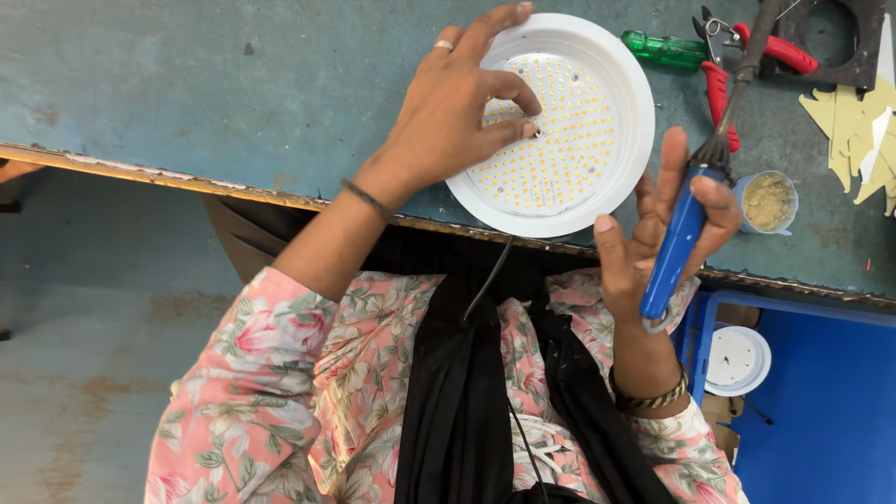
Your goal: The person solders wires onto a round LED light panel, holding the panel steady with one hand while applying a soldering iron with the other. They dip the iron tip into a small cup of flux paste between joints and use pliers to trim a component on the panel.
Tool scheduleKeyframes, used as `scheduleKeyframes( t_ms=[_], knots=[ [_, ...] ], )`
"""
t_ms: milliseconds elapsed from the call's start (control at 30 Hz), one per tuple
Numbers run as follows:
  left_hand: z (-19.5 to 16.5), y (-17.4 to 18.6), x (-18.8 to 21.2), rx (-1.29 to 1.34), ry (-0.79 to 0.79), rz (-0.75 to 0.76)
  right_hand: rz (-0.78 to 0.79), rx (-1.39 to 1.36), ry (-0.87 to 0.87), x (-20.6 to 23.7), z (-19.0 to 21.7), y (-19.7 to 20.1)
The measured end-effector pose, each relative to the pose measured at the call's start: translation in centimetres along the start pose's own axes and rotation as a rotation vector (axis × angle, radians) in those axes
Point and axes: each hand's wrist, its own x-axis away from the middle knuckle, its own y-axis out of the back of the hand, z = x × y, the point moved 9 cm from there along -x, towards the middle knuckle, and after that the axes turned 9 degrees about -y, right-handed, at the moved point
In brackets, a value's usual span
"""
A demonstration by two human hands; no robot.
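Resting on: a worn blue-green bench [233,84] holds a round white lamp [553,121] just at its near edge, face up, its disc of small yellow LEDs showing.
Left hand: the left hand [448,112] lies over the lamp's left side, index finger stretched along the white rim at the top, thumb and middle fingertips pinched together on the LED disc near its middle; whether anything sits between those fingertips is too small to tell.
Left wrist: a thin dark band, and a ring on one finger.
Right hand: the right hand [653,233] is raised just right of the lamp, palm up, fingers loosely curled round the blue handle of a soldering iron [686,219].
Iron: its handle slants up and right, the dark shaft running on toward the top edge of the view, over the bench.
Cable: a black cable [485,280] drops from the lamp's near rim down over the person's lap.
Behind the iron: red pliers [737,65] and a green screwdriver [665,49] lie on the bench, touching or nearly so.
Right of the hand: a small cup [767,201] of pale paste stands near the bench edge.
Far right: pale yellow card scraps [854,131].
Below the bench: a blue crate [821,401] with a smaller white lamp housing [735,359] inside.
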Motion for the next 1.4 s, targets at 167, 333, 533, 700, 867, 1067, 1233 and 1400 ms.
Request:
scheduleKeyframes(
  t_ms=[167, 333, 533, 700, 867, 1067, 1233, 1400],
  knots=[
    [-4.9, 3.1, -0.9, -0.223, -0.013, -0.199, -0.03, 0.045, 0.011, 1.3, 0.1, 0.7],
    [-11.6, 4.2, 3.5, 0.411, 0.209, 0.066, 0.017, 0.058, 0.006, 0.8, -0.3, 1.9],
    [-10.8, -4.4, 12.1, 0.278, 0.466, 0.626, 0.019, 0.115, 0.003, -2.0, -0.9, -0.8],
    [-9.0, -2.1, 12.2, 0.034, 0.518, 0.39, -0.034, 0.14, 0.114, -5.2, -0.8, -1.0],
    [-9.4, 0.2, 12.1, 0.281, 0.565, 0.296, -0.121, -0.179, 0.091, -5.0, -0.2, 1.0],
    [-8.4, -0.6, 11.5, 1.171, 0.765, -0.11, -0.156, -0.327, 0.105, -5.5, 1.9, 2.9],
    [-1.9, -0.4, 9.6, 1.272, 0.74, -0.016, -0.186, -0.278, 0.093, -5.1, 5.0, 4.3],
    [6.9, 2.5, 4.7, 1.157, 0.69, -0.067, -0.125, -0.174, -0.013, -4.9, 5.0, 3.4]
  ],
)
